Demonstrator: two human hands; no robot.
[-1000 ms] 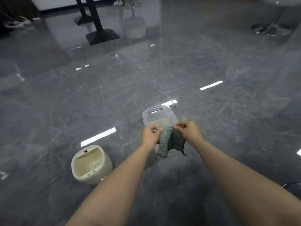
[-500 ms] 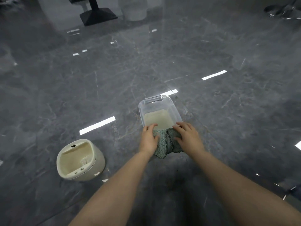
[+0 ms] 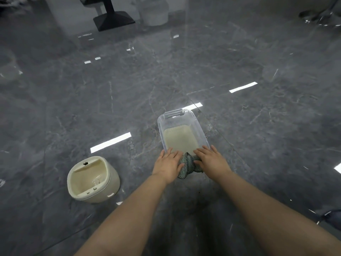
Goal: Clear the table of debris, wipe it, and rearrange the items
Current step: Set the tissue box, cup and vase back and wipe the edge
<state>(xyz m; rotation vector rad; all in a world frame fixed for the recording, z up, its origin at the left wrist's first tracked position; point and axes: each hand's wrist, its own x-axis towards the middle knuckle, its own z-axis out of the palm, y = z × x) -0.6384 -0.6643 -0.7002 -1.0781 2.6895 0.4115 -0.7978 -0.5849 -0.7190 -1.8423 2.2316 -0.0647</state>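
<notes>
A person's left hand (image 3: 168,164) and right hand (image 3: 210,159) press flat, fingers straight, on a soft, light, bunched cloth (image 3: 187,165), probably best pinched at its raised middle fold.

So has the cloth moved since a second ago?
Yes. The cloth has come down from above the clear tub to its near end, pressed between both hands.
</notes>
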